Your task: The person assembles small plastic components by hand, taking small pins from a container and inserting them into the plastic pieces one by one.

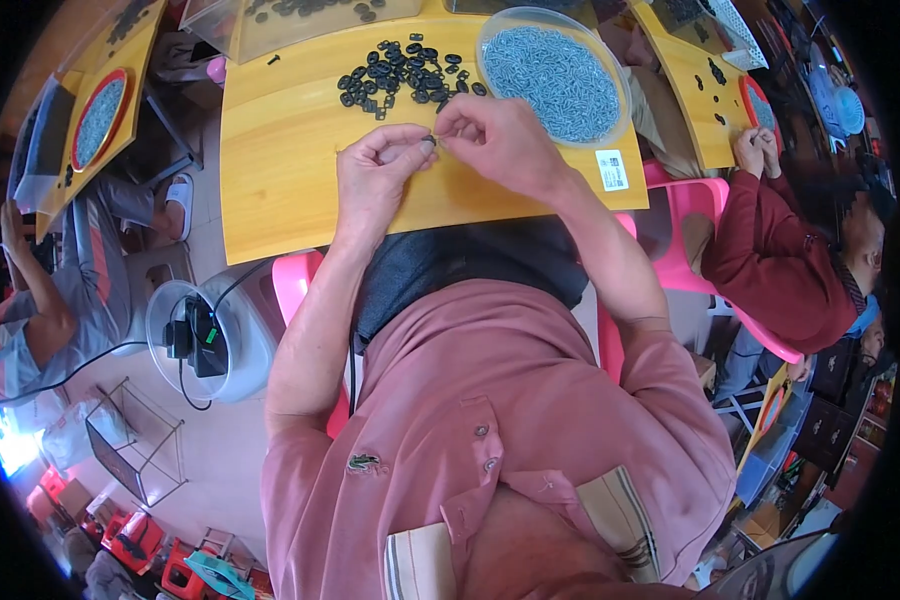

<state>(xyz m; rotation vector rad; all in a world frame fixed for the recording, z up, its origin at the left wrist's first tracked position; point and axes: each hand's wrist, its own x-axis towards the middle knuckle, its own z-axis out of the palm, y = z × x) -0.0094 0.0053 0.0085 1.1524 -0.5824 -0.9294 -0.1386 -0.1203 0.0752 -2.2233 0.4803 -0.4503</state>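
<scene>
My left hand (382,168) is closed in a pinch on a small black plastic part (429,139), held just over the near half of the yellow table (280,180). My right hand (510,143) meets it from the right, thumb and finger pressed together at the part; anything between them is too small to make out. Just beyond both hands lies a loose pile of black oval and squarish parts (395,72), some showing holes. A round clear tub (622,100) full of small silvery screws (550,85) stands to the right of the pile.
A clear bin (310,35) with more black parts stands at the far edge. One dark screw-like piece (274,60) lies at the far left, and a white label (612,170) at the right. Co-workers sit at neighbouring tables; one in dark red (770,250) is on the right.
</scene>
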